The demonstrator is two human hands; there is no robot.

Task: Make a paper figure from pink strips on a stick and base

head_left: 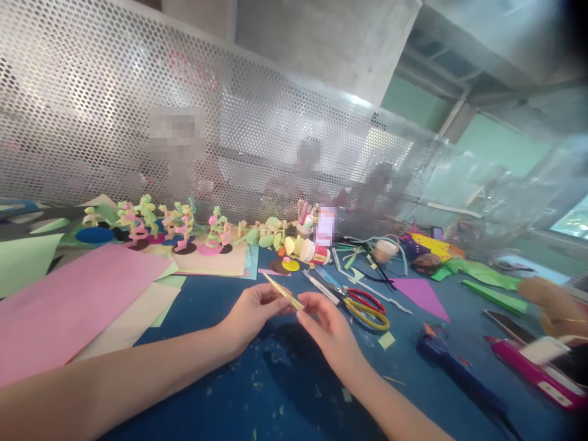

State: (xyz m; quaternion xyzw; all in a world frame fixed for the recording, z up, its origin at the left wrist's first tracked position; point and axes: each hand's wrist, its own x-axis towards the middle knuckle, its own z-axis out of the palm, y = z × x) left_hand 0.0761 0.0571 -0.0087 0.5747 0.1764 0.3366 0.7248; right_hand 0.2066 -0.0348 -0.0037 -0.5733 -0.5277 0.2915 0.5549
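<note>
My left hand (252, 315) and my right hand (328, 321) meet over the middle of the blue table. Between them is a thin, pale yellow strip of paper (280, 288), slanting down to the right. The left fingers pinch it near its middle, and the right thumb and fingertips close on its lower end. Just beyond my right hand lie scissors (367, 309) with red and yellow handles. A small yellow-green paper scrap (386, 340) rests near them.
Pink paper sheets (92, 300) spread at the left. Small paper figures (184, 229) stand behind them. A white jar (315, 252) lies at the back. To the right are a blue glue gun (454, 367), a magenta tool (533, 373) and another person's hand (551, 306).
</note>
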